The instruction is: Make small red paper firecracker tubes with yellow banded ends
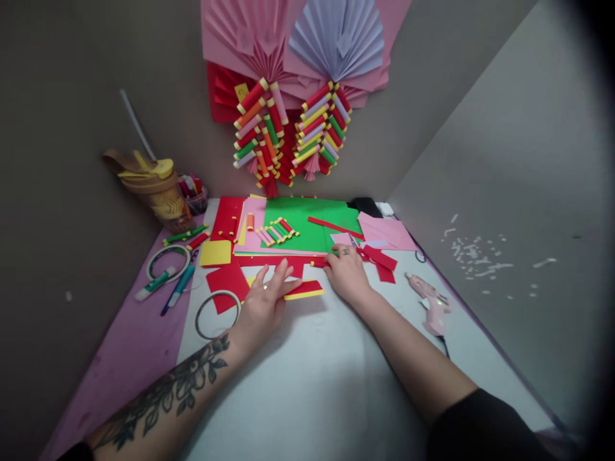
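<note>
My left hand (266, 301) hovers low over the white tabletop with its fingers stretched apart. Just beyond its fingertips lies a red paper strip with a yellow edge (305, 290), partly covered by the hand. Farther right, my right hand (348, 272) is closed, its fingertips at the end of a small red paper roll with a yellow tip (318, 264). Its fingers hide the roll's other end. A row of finished paper rolls (278, 232) in pink, green and red lies on the green paper (307, 214) behind. Scissors (354, 241) show partly beyond the right hand.
Tape rolls (196, 320) and a glue tube (154, 283) lie on the left. A pink glue gun (432, 304) with a cord rests at right. Red paper scraps (382, 258) lie near the right hand. Paper-fan hangings (319, 125) hang on the wall; a cup (168, 198) stands back left.
</note>
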A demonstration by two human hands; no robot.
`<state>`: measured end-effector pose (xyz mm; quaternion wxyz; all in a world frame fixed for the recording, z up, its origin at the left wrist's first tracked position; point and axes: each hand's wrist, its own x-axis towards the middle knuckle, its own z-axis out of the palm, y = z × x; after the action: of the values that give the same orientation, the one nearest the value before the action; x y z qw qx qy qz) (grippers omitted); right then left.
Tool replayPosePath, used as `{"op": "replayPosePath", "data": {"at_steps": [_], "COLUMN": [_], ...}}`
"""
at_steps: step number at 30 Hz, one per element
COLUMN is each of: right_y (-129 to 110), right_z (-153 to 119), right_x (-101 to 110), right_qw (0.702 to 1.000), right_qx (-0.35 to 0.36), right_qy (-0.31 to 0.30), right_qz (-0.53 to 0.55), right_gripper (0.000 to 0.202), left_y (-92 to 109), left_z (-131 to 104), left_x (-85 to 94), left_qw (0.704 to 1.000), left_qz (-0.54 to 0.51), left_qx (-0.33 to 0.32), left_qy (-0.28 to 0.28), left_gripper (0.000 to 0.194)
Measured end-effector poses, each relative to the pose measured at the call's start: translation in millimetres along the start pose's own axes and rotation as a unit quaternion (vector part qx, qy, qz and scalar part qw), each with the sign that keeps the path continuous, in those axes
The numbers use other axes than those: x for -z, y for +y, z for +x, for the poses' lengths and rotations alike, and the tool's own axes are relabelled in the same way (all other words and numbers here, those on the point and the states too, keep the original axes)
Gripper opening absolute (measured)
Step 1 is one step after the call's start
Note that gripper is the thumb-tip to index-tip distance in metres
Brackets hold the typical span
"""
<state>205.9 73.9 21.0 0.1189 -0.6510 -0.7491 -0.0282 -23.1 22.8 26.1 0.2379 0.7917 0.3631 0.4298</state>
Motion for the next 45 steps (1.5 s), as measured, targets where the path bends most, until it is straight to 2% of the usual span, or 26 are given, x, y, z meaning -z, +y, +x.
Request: {"op": "replayPosePath", "data": {"at_steps": [2, 4, 5, 7, 10, 12, 15, 18, 20, 22, 25, 29, 33, 37, 39, 42, 44, 45], "right_y": [0.6, -1.4, -3.8, -11.3, -26.2, -34.2, -38.8, -37.1, -35.5, -34.5, -34.2, -33.1, -31.3, -32.8, -34.8, -37.3, -37.8, -37.8], "right_z": [-0.3, -6.3, -11.0, -22.5, -38.1, -43.8, -45.3, -44.1, -43.9, -44.4, -45.1, -45.3, -45.9, -46.0, -45.9, -45.8, -45.6, -45.4], "right_x": [1.2, 8.2, 13.3, 24.5, 36.2, 37.9, 34.1, 28.4, 25.2, 22.8, 21.4, 21.3, 18.6, 13.8, 11.2, 7.5, 5.8, 5.3], "right_qw": [0.999, 0.991, 0.983, 0.965, 0.948, 0.946, 0.947, 0.947, 0.946, 0.945, 0.933, 0.892, 0.873, 0.856, 0.836, 0.777, 0.736, 0.722], "right_qx": [0.010, 0.021, 0.031, 0.083, 0.203, 0.245, 0.260, 0.261, 0.257, 0.238, 0.169, 0.102, 0.082, 0.041, 0.020, -0.021, -0.053, -0.068], "right_qy": [0.030, 0.072, 0.089, 0.107, 0.104, 0.111, 0.119, 0.112, 0.107, 0.108, 0.115, 0.050, 0.020, 0.025, 0.020, -0.030, -0.068, -0.077], "right_qz": [0.033, 0.109, 0.155, 0.227, 0.221, 0.183, 0.149, 0.149, 0.164, 0.197, 0.297, 0.437, 0.480, 0.514, 0.548, 0.628, 0.672, 0.684], "right_gripper": [0.013, 0.013, 0.013, 0.015, 0.016, 0.016, 0.016, 0.017, 0.020, 0.021, 0.020, 0.020, 0.018, 0.011, 0.012, 0.016, 0.019, 0.019], "left_y": [2.2, 3.3, 2.8, 0.0, -3.8, -2.5, 3.7, 7.9, 8.5, 8.4, 9.0, 9.9, 11.4, 12.8, 12.3, 11.8, 12.8, 13.6], "left_z": [2.9, 8.6, 11.7, 17.1, 20.4, 20.6, 21.0, 21.9, 22.4, 22.8, 23.5, 25.1, 27.1, 26.5, 24.9, 22.8, 22.4, 22.4], "left_x": [0.4, -0.3, -1.2, -4.0, -7.9, -8.3, -5.7, -2.9, -1.9, -1.3, 0.0, 2.3, 3.8, 3.2, 2.1, 0.8, 0.5, 0.4], "left_qw": [0.998, 0.985, 0.969, 0.926, 0.867, 0.842, 0.818, 0.810, 0.815, 0.820, 0.810, 0.777, 0.740, 0.732, 0.738, 0.751, 0.771, 0.791], "left_qz": [-0.026, -0.082, -0.118, -0.199, -0.318, -0.376, -0.414, -0.417, -0.405, -0.392, -0.406, -0.440, -0.476, -0.483, -0.482, -0.476, -0.463, -0.446], "left_qx": [0.050, 0.154, 0.214, 0.317, 0.383, 0.388, 0.399, 0.411, 0.412, 0.414, 0.421, 0.448, 0.472, 0.476, 0.468, 0.450, 0.427, 0.409], "left_qy": [0.001, 0.015, 0.027, 0.043, 0.022, 0.001, -0.015, -0.035, -0.048, -0.052, -0.049, -0.025, -0.043, -0.064, -0.071, -0.085, -0.093, -0.094], "left_gripper": [0.056, 0.035, 0.028, 0.026, 0.030, 0.032, 0.038, 0.044, 0.049, 0.050, 0.045, 0.035, 0.027, 0.024, 0.024, 0.029, 0.035, 0.038]}}
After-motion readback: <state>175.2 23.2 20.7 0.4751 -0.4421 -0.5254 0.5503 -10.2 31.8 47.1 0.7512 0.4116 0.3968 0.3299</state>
